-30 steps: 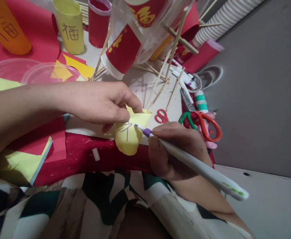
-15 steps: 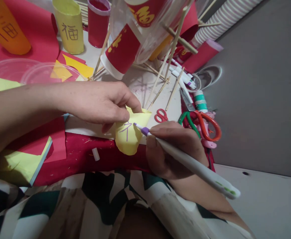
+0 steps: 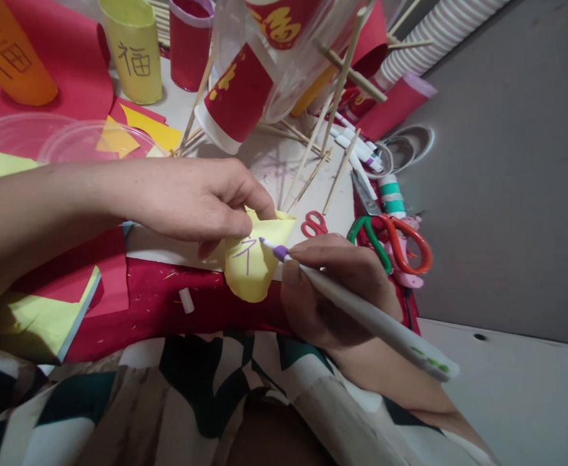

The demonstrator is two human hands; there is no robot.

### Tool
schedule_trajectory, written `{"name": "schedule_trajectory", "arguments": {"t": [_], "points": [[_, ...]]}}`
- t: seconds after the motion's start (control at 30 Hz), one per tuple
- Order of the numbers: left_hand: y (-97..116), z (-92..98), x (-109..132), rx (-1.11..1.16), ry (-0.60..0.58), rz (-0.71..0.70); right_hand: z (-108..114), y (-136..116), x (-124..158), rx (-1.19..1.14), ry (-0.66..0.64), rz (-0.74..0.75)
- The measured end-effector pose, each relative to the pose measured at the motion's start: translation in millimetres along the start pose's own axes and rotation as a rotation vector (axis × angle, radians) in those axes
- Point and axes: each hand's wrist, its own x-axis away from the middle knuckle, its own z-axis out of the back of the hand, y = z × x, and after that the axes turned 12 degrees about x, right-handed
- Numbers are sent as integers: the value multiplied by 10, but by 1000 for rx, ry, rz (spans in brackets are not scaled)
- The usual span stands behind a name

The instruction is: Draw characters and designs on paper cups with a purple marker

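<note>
My left hand (image 3: 220, 200) grips the upper edge of a small yellow paper cylinder (image 3: 251, 279), thumb outside and fingers at its opening. Purple strokes, like the left part of a character, mark the front of the cylinder. Between the fingers of my right hand (image 3: 342, 285) is a white marker pen (image 3: 361, 307) with a purple collar. Its tip is at the yellow paper, just right of the strokes; whether it touches I cannot tell. Behind my right hand lie small red-handled scissors (image 3: 314, 224) and larger scissors (image 3: 405, 243) with green and orange handles.
A yellow cup (image 3: 136, 61) and an orange cup (image 3: 15, 58) bear written characters. Red-wrapped cups (image 3: 240, 94) hang among wooden sticks (image 3: 338, 171) behind my hands. A white pen cap (image 3: 185, 300) lies on red cloth. Yellow scraps (image 3: 151, 126) and red paper (image 3: 85, 71) are at left.
The rear end of the marker pen has swung slightly left and up with my right hand, its tip staying near the same spot. My left hand holds the cylinder almost unmoved.
</note>
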Motion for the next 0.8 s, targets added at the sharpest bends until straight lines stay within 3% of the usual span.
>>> {"name": "schedule_trajectory", "arguments": {"t": [0.23,0.53,0.8], "points": [[71,-2,22,17,-17,23,44,-5,19,34,-15,-37],[44,-1,9,16,-19,9,-52,17,43,122,180,-60],[29,0,9,15,3,-26,-1,-26,44,244,163,-127]]}}
